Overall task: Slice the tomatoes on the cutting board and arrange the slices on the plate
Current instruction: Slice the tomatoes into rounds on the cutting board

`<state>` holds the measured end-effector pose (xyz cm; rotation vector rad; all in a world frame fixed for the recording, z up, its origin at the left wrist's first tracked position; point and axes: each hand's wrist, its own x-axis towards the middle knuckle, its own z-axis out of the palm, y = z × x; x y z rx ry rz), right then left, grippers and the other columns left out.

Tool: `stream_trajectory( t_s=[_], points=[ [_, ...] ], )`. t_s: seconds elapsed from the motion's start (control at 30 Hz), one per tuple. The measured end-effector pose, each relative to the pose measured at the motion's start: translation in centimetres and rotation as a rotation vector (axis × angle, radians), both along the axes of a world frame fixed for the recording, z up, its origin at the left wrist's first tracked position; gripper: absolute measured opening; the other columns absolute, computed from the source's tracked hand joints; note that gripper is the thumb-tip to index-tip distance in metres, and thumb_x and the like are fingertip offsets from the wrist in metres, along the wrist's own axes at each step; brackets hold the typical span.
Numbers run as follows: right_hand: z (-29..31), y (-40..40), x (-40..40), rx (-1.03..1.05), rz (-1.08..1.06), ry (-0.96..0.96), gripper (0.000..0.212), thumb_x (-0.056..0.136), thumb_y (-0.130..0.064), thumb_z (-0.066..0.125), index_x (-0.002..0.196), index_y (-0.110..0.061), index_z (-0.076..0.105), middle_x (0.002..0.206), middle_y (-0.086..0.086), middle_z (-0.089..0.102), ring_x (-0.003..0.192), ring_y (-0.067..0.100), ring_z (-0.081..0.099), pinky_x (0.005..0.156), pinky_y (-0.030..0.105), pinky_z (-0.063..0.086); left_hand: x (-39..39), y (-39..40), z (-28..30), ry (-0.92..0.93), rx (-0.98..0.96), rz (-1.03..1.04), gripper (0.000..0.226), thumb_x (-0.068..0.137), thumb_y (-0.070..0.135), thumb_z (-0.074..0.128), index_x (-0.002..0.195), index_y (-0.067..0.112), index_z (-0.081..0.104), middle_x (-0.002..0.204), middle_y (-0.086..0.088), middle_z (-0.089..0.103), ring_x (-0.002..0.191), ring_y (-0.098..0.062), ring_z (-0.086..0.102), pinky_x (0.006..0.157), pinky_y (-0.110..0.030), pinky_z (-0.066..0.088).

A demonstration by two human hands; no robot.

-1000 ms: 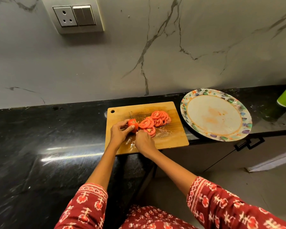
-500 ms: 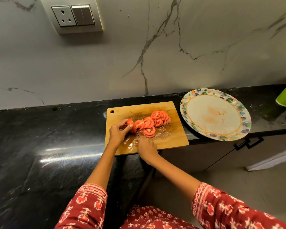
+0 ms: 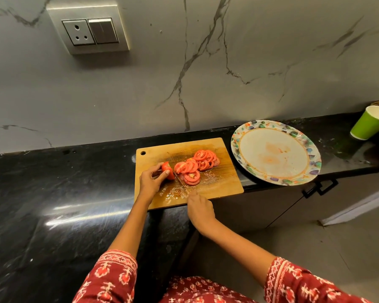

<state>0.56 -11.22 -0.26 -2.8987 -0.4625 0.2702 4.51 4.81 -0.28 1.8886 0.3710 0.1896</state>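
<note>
The left hand (image 3: 150,181) has its fingers curled around the uncut end of a tomato (image 3: 167,170) on the cutting board (image 3: 225,182), thumb pressed against its near side. The right hand (image 3: 200,209) is closed around a knife (image 3: 181,181) whose handle is hidden in the fist; the thin blade runs just beside the tomato piece. Tomato slices (image 3: 195,166) lie overlapping on the board beyond the blade. Right of the board sits the plate (image 3: 311,149), holding no slices, and farther right a green cup (image 3: 369,126) on the black counter (image 3: 53,193).
</note>
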Motion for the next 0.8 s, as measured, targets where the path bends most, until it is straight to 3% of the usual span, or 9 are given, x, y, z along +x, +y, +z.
stream_trajectory(
  t_s=[0.13, 0.3, 0.47, 0.63, 0.8],
  points=[
    [0.5, -0.2, 1.2, 0.077, -0.054, 0.002, 0.028, 0.101, -0.010, 0.028, 0.121, 0.002, 0.043, 0.113, 0.015, 0.061, 0.105, 0.031, 0.061, 0.079, 0.036, 0.049, -0.6, 0.3, 0.2, 0.017, -0.007, 0.019, 0.042, 0.084, 0.013, 0.064, 0.125, 0.008, 0.055, 0.123, -0.010, 0.060, 0.108, -0.014, 0.053, 0.089, -0.025, 0.044],
    [0.3, -0.6, 1.0, 0.319, -0.119, 0.138, 0.030, 0.101, -0.018, 0.030, 0.116, 0.000, 0.048, 0.111, 0.018, 0.059, 0.105, 0.035, 0.056, 0.071, 0.034, 0.037, -1.5, 0.5, 0.3, 0.044, -0.036, 0.029, 0.045, 0.083, 0.003, 0.064, 0.126, 0.005, 0.053, 0.126, -0.013, 0.057, 0.115, -0.022, 0.053, 0.089, -0.026, 0.043],
    [0.1, -1.0, 1.3, 0.394, -0.160, 0.156, 0.033, 0.101, -0.024, 0.029, 0.103, -0.001, 0.052, 0.103, 0.020, 0.061, 0.097, 0.037, 0.058, 0.067, 0.033, 0.035, -2.0, 0.4, 0.3, 0.050, 0.075, -0.006, 0.055, 0.074, -0.003, 0.071, 0.125, 0.001, 0.053, 0.126, -0.018, 0.056, 0.115, -0.029, 0.055, 0.089, -0.025, 0.041],
    [0.2, -1.6, 2.4, 0.426, -0.155, 0.161, 0.033, 0.101, -0.023, 0.029, 0.081, -0.007, 0.050, 0.093, 0.024, 0.062, 0.089, 0.039, 0.060, 0.064, 0.031, 0.033, -2.9, -0.4, 0.3, -0.022, 0.147, 0.000, 0.057, 0.065, -0.006, 0.076, 0.119, -0.005, 0.057, 0.121, -0.020, 0.058, 0.112, -0.025, 0.056, 0.081, -0.004, 0.040],
    [0.3, -1.9, 2.9, 0.436, -0.164, 0.142, 0.038, 0.102, -0.023, 0.029, 0.096, 0.001, 0.057, 0.098, 0.023, 0.064, 0.093, 0.038, 0.060, 0.067, 0.032, 0.035, -2.8, -0.9, 0.2, -0.043, 0.231, -0.051, 0.062, 0.064, 0.006, 0.081, 0.120, -0.001, 0.057, 0.120, -0.010, 0.058, 0.109, -0.018, 0.056, 0.077, -0.001, 0.041]
  ],
)
